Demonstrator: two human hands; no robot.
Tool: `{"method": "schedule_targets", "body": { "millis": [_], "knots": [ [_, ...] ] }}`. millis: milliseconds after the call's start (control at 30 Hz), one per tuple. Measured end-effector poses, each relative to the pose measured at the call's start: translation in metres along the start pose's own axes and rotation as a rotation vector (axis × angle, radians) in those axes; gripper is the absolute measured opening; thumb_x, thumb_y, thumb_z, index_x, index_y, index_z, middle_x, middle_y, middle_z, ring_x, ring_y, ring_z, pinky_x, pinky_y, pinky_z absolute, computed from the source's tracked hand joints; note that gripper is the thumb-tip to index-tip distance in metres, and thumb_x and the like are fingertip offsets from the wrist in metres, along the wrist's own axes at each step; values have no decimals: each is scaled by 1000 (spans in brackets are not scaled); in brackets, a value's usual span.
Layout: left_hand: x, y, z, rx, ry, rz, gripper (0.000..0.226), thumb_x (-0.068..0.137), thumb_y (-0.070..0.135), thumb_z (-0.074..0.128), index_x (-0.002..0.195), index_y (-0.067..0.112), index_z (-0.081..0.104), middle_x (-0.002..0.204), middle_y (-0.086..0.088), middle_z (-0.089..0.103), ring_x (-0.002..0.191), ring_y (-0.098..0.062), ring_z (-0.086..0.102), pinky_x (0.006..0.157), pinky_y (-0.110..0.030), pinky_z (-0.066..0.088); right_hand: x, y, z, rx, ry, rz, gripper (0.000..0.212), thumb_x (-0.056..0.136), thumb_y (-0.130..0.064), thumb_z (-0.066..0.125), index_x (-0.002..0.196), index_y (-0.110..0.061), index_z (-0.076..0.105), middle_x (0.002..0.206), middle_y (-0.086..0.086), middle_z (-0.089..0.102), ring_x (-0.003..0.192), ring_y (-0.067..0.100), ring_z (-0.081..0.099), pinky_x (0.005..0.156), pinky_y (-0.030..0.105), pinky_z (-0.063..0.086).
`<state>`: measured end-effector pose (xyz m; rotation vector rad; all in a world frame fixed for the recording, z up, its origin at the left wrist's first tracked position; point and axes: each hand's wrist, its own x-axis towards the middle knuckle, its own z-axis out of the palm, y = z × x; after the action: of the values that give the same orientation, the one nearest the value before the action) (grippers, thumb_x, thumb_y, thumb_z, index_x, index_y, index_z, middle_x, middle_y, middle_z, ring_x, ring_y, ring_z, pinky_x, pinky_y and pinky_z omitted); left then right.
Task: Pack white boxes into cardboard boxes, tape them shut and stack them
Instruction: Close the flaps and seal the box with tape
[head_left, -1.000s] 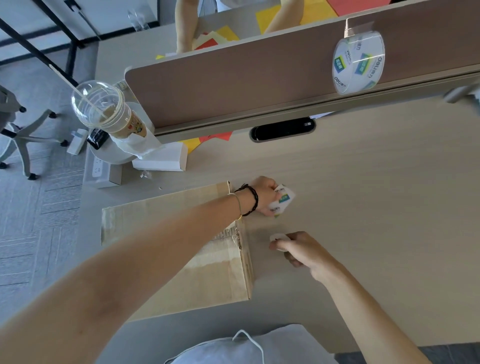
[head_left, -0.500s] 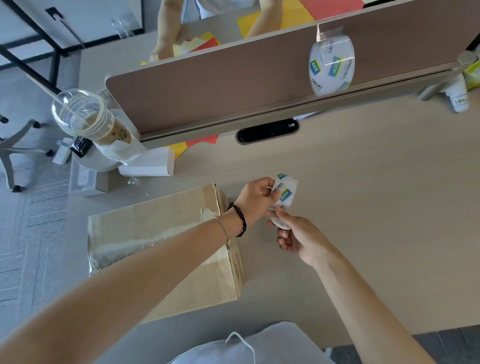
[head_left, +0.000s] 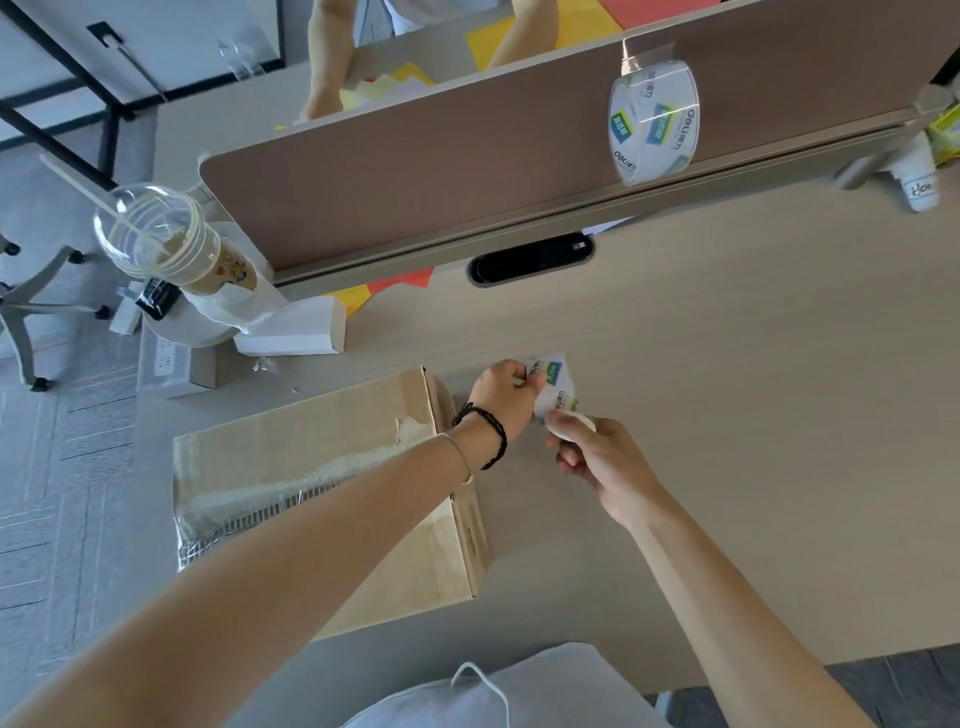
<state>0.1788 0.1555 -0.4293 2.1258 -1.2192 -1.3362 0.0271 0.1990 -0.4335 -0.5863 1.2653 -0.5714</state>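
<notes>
The cardboard box (head_left: 332, 499) is brown paper board, dull and a bit rough, with shiny clear tape (head_left: 249, 514) across its top. The surface (head_left: 753, 415) looks like pale wood, smooth and matt. The cup (head_left: 171, 244) is clear shiny plastic. The tape roll (head_left: 653, 127) looks glossy and see-through.
</notes>
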Motion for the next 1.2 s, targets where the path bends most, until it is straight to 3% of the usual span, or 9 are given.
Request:
{"method": "schedule_targets", "body": {
  "millis": [100, 267, 400, 567, 667, 767, 833, 1033, 1200],
  "knots": [
    [8, 7, 13, 9, 0, 0, 27, 91, 43, 62, 84, 18, 65, 89, -9, 74, 84, -30, 70, 75, -41, 59, 12, 0, -18, -57, 7, -27, 31, 92, -30, 72, 76, -4, 73, 62, 10, 53, 59, 20, 50, 61, 27, 49],
    [17, 17, 36, 52, -41, -3, 14, 92, 34, 59, 102, 25, 58, 110, -4, 71, 95, -27, 67, 79, -34, 54, 46, 1, -53, -386, 316, 31, 51, 85, -52, 76, 73, -3, 74, 55, 8, 67, 43, 14, 54, 61, 27, 48],
    [19, 23, 52, 79, -143, 48, 23, 92, 25, 54, 115, 24, 56, 105, -4, 67, 87, -24, 63, 66, -28, 47, 62, -1, -71, -330, 374, 39, 37, 89, -38, 76, 80, -3, 71, 58, 10, 65, 45, 15, 55, 51, 20, 48],
    [18, 27, 48, 49, -285, 65, 18, 89, 22, 55, 87, 35, 67, 99, -1, 76, 94, -24, 71, 78, -32, 55, 65, -4, -78, -162, 418, 21, 32, 91, -29, 76, 74, -4, 65, 58, 13, 60, 45, 16, 52, 40, 19, 45],
    [8, 25, 26, 10, -198, 63, 30, 94, 18, 47, 78, 31, 69, 77, 9, 76, 78, -14, 72, 77, -35, 60, 52, -10, -74, -194, 434, -45, 33, 93, -27, 74, 74, -1, 66, 62, 15, 61, 53, 22, 54, 49, 22, 47],
    [-13, 23, -8, -5, -64, 82, 31, 91, 14, 44, 77, 25, 69, 63, 5, 70, 58, -12, 65, 59, -27, 53, 36, -18, -55, -275, 388, -99, 29, 93, -21, 69, 70, -5, 64, 59, 12, 60, 56, 21, 59, 55, 24, 45],
    [-33, 14, -31, 7, 37, 99, 29, 86, 15, 46, 72, 26, 69, 58, 6, 65, 55, -14, 60, 58, -28, 51, 25, -20, -30, -328, 334, -121, 31, 92, -14, 65, 62, -12, 61, 56, 9, 60, 58, 20, 63, 56, 25, 43],
    [-75, -29, -78, 99, 315, -37, 32, 71, 35, 41, 73, 14, 66, 66, -3, 67, 72, -30, 65, 64, -38, 54, -8, -14, 71, -289, -46, -40, 27, 98, -12, 54, 75, -8, 65, 59, 5, 60, 51, 18, 56, 48, 24, 39],
    [-85, -46, -88, 183, 280, -79, 28, 72, 33, 43, 75, 16, 66, 73, 0, 69, 76, -29, 65, 64, -34, 53, -13, -3, 116, -273, -66, 45, 30, 92, -7, 47, 64, -11, 57, 49, 1, 52, 42, 16, 45, 50, 27, 35]
  ]
}}
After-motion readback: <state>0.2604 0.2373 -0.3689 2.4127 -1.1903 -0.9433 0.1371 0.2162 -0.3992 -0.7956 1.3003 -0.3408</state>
